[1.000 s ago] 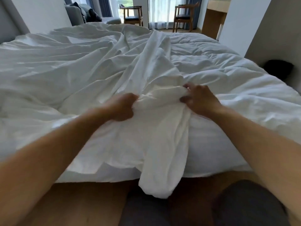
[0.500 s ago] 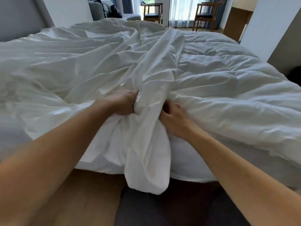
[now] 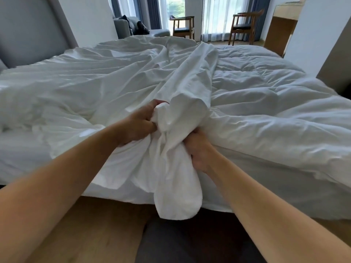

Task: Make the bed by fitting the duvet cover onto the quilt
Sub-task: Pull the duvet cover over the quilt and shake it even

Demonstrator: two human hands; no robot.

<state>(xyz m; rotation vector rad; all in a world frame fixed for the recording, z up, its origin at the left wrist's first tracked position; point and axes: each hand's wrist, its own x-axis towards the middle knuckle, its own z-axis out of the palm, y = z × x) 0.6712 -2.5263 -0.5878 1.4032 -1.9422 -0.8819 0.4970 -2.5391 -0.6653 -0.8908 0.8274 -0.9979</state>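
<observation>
At far left, a grey padded headboard stands against the wall. The bed fills the middle of the view, its near edge running across the lower frame above a wooden floor.

The duvet cover, thin and heavily creased white fabric, lies spread over the left half of the bed. It gathers into a raised ridge running from the far side toward the near edge at centre, and its bunched end hangs over the bed edge toward the floor.

The left hand is clamped on this bunched fabric, fingers curled round a gathered wad at the top of the bundle. Just beside it and slightly lower, the right hand grips the same bundle from the opposite side, fingers closed into the cloth. Both forearms extend from the lower corners of the frame.

The quilt, thicker and puffier, lies on the right half of the bed, touching the duvet cover along the central ridge.

Beyond the bed stand a grey sofa and two wooden chairs before curtained windows.
</observation>
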